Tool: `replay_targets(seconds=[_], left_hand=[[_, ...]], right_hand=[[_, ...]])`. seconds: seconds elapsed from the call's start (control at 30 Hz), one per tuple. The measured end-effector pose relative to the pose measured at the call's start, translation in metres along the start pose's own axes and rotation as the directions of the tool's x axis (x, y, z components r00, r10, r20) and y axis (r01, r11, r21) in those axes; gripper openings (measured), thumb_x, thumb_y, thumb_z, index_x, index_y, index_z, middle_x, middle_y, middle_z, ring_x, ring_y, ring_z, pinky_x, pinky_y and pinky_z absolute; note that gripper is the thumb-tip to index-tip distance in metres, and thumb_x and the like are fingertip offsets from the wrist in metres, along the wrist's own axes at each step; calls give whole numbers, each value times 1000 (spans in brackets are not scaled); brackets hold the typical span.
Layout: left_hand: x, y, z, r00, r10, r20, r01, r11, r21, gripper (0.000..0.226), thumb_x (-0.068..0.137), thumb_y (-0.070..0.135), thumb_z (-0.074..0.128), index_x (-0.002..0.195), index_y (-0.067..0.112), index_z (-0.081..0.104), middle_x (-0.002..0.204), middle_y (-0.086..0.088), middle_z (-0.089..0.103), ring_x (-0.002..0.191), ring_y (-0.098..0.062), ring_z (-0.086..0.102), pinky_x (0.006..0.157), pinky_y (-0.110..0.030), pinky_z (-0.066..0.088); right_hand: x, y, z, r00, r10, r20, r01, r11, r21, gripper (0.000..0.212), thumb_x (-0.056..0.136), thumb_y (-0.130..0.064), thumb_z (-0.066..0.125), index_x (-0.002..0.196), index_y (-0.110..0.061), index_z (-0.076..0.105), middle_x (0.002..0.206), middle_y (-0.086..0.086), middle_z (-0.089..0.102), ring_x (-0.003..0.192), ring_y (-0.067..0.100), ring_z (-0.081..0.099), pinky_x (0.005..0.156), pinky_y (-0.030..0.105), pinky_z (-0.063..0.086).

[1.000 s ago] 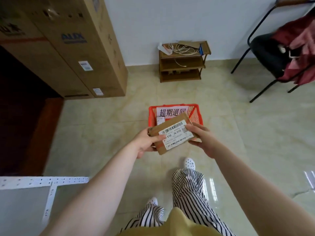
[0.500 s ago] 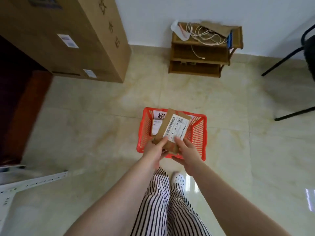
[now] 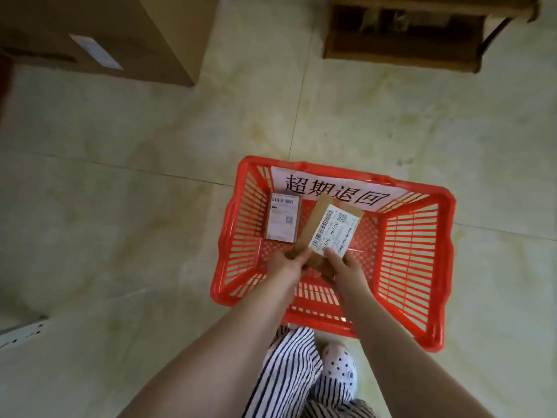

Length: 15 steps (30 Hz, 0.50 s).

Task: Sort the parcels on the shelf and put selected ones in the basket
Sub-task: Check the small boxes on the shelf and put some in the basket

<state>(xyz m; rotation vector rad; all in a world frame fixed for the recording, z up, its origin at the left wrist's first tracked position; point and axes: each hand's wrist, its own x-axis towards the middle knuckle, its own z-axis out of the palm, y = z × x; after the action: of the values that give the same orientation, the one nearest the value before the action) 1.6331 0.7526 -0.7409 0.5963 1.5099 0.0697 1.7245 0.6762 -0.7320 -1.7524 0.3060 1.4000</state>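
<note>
Lowered since a moment ago, the brown cardboard labelled parcel (image 3: 327, 233) is gripped by the left hand (image 3: 284, 263) and right hand (image 3: 343, 263) over the red plastic slatted basket (image 3: 422, 254), ready to drop at three o'clock of a smaller labelled parcel (image 3: 282, 221).

Lighting: dim, soft, even daylight; faint shadows. Quality: centre sharp; wide-angle bending and blur toward edges, worst at 12 o'clock.

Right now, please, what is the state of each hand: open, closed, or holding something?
Left hand: closed on the near end of the labelled parcel, over the red basket.
Right hand: closed on the same parcel.
</note>
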Motion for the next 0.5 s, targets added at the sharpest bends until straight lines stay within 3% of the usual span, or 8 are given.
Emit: replay_targets(seconds=[0.1,0.3,0.4,0.5], left_hand=[[54,-21,9,1000,-9,-24,8,999,-43,21,82,19,75,102,18,68,108,-6,72,96,-25,70,93,-43,55],[105,-39,22,996,-50,-75,44,996,-81,7,84,25,72,86,23,66,96,-1,72,95,-24,69,95,-45,53],[117,-40,23,996,-55,-73,44,988,-146,11,87,20,70,97,19,66,103,-2,70,103,-24,66,100,-45,49],[125,-39,21,994,-65,-90,49,985,-164,28,86,22,70,113,14,65,113,-5,70,108,-25,65,102,-46,47]], right_hand=[[52,17,3,999,-17,-29,16,999,-30,29,97,-29,57,125,-23,55,108,0,69,92,19,68,80,37,58],[108,28,6,998,-56,-8,55,994,-91,33,99,-28,53,132,-24,53,115,-2,65,106,17,62,98,43,51],[121,31,12,996,-80,26,83,991,-104,32,100,-25,51,133,-25,51,118,-3,65,108,16,61,95,39,51],[130,34,18,995,-92,31,96,983,-156,37,100,-29,52,137,-25,50,125,0,64,114,21,61,101,47,50]])
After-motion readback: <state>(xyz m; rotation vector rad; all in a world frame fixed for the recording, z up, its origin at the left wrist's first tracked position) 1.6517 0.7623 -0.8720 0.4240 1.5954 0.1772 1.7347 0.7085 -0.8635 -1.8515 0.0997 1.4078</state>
